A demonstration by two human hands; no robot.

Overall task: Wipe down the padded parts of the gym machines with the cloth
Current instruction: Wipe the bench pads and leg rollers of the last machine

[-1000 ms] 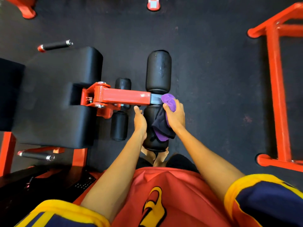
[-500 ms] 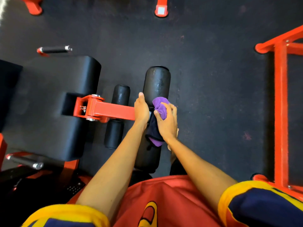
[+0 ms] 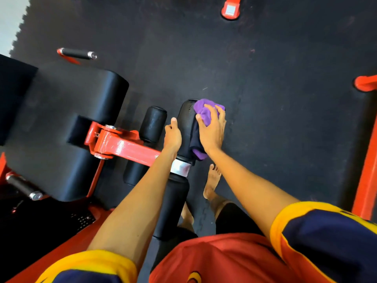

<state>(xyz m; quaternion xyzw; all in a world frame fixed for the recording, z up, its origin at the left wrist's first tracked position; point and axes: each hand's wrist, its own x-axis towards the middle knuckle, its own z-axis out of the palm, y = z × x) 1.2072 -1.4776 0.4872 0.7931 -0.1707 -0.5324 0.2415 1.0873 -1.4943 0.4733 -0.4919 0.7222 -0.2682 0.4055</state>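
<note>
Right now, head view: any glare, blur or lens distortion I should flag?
Head view: specular glare on the glossy orange steel arm; pale floor in the top-left corner blown out; black padded seat crushed to near featureless; wide-angle bending at the edges; right hand and bunched purple cloth on the black foam roller slightly soft but readable.

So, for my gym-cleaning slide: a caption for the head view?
Right hand presses a purple cloth onto the far roller pad while the left hand holds it.

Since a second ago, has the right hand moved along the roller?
Yes. The right hand with the cloth has slid away from the red arm, past the silver collar, to the far end of the far roller.
</note>
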